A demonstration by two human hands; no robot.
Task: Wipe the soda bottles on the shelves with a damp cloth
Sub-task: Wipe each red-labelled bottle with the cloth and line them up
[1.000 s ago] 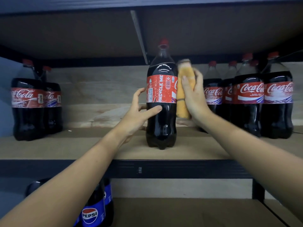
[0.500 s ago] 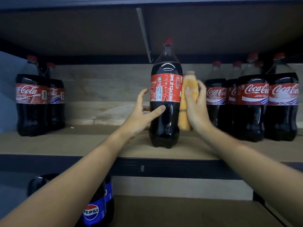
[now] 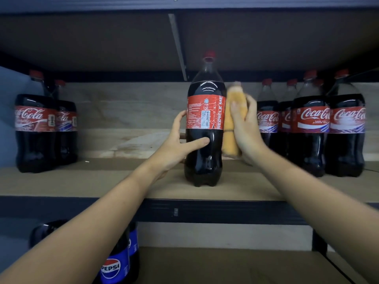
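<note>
Orange cloth (image 3: 233, 124), folded into a thick pad, is pressed against the right flank of the cola bottle (image 3: 205, 128) that stands alone at the middle of the wooden shelf (image 3: 102, 181), near its front edge. The right hand (image 3: 247, 130) grips the cloth with fingers curled around it, while the left hand (image 3: 180, 144) steadies the bottle, thumb laid across the dark front and fingers wrapped narrowly round the far side. Judging by the scene, the job is in its early or middle part: one bottle is under the cloth, and which of the others have been cleaned cannot be told. A pair of bottles (image 3: 45, 130) waits at the left, a cluster (image 3: 311, 124) at the right, and Pepsi bottles (image 3: 114, 265) stand on the lower shelf. The held bottle's red label reads "RECYCLE ME" up its edge, with "1.5L" above a barcode; neighbouring labels show "Coca-Cola" script, and the blue one below reads "PEPSI".
</note>
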